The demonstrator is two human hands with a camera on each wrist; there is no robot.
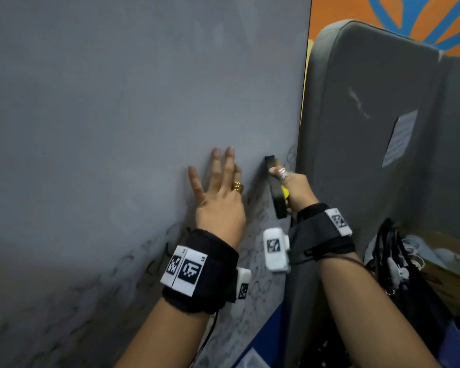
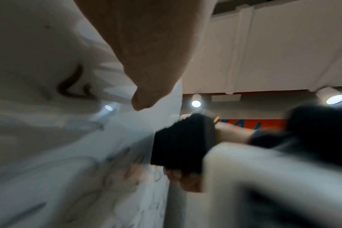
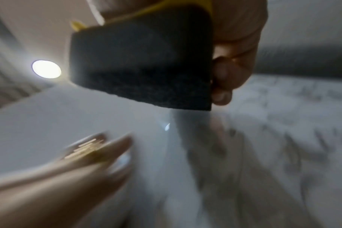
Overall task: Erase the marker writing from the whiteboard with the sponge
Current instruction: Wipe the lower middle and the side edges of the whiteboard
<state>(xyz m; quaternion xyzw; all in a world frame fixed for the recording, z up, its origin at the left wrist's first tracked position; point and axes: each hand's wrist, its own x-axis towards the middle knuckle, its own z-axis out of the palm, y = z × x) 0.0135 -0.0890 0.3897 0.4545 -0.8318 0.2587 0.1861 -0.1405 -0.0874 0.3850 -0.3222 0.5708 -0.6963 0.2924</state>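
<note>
Two hands are at the whiteboard (image 1: 117,115). My left hand (image 1: 218,197) lies flat against it, fingers straight and spread, holding nothing and bracing the panel. My right hand (image 1: 295,187) is clenched around the sponge (image 1: 276,187), thumb on one side, fingers curled on the other, yellow backing toward the palm and dark pad facing the board.

The sponge sits near the board's right edge, level with the left hand's fingers. In the right wrist view its pad appears lifted or tilted off the surface; I cannot tell whether any edge is touching.

Upper board reads clean. The marker writing (image 1: 255,285) remains as faint dark scribbles across the lower area, below and around both wrists.

Recommendations, as I judge them: set the pad flat before stroking, since an edge contact would only smear. Work downward in overlapping passes from the cleaned zone. Keep the left hand on erased surface, and shift it before wiping beneath it.
</note>
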